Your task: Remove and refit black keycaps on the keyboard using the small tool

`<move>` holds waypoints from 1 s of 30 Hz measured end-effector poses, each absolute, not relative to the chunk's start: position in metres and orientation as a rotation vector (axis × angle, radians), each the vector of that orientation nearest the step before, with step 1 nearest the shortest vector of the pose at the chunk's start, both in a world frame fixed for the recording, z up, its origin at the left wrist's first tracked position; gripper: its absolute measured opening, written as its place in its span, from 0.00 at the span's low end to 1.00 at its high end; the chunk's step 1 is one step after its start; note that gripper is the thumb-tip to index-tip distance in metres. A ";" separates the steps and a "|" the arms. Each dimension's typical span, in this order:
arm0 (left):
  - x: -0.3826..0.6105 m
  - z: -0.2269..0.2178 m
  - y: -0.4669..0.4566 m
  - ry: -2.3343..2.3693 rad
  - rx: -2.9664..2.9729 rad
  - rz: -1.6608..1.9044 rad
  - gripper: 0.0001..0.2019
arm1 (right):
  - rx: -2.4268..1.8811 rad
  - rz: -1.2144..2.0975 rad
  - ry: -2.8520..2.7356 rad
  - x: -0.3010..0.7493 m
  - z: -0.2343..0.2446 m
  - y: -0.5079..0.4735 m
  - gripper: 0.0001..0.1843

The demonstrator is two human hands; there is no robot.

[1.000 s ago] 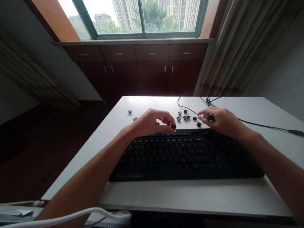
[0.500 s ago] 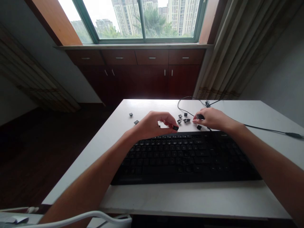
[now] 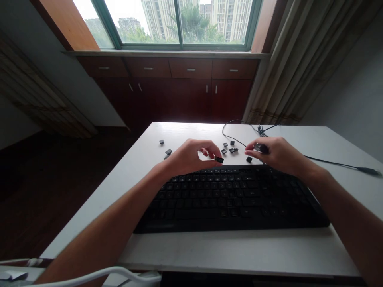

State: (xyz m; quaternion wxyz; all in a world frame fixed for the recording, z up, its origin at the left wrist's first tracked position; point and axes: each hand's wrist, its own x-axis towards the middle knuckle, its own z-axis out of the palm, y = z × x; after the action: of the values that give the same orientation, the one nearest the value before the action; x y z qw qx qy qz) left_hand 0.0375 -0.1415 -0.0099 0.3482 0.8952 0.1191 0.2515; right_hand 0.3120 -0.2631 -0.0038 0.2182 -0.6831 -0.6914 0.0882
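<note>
My left hand (image 3: pixel 194 154) pinches a black keycap (image 3: pixel 219 160) between thumb and fingertips, above the back edge of the black keyboard (image 3: pixel 206 214). My right hand (image 3: pixel 277 151), closed, is raised over the back right part of the keyboard. A small dark object (image 3: pixel 261 148) shows inside its curled fingers; its kind I cannot make out. Between the two hands, several loose keycaps (image 3: pixel 232 142) lie on the white table (image 3: pixel 239 249), some upside down. Another keycap (image 3: pixel 249 159) rests just left of my right fingers.
Two more keycaps (image 3: pixel 162 142) lie at the table's left side, near my left wrist. A thin black cable (image 3: pixel 329 160) runs across the back and right of the table. At bottom left, a white curved bar (image 3: pixel 113 271) crosses the view. A cabinet (image 3: pixel 179 95) stands beyond the table.
My right hand has shifted slightly right, away from the keycaps, the dark object still in it. The keycap in my left hand has turned a little. The view has tilted slightly.
</note>
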 end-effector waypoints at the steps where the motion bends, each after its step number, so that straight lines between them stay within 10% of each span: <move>1: 0.038 -0.010 -0.142 0.318 2.331 0.642 0.09 | -1.830 0.299 -1.912 0.311 -0.003 -0.267 0.17; 30: 0.050 -0.025 -0.155 0.380 2.430 0.450 0.08 | -1.638 0.430 -2.047 0.304 -0.006 -0.285 0.10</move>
State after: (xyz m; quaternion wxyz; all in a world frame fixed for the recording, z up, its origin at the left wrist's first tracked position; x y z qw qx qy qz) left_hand 0.0503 -0.1554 -0.0250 0.3151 0.9223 0.1444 0.1707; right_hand 0.3037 -0.2855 -0.0058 0.2403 -0.5986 -0.7479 0.1570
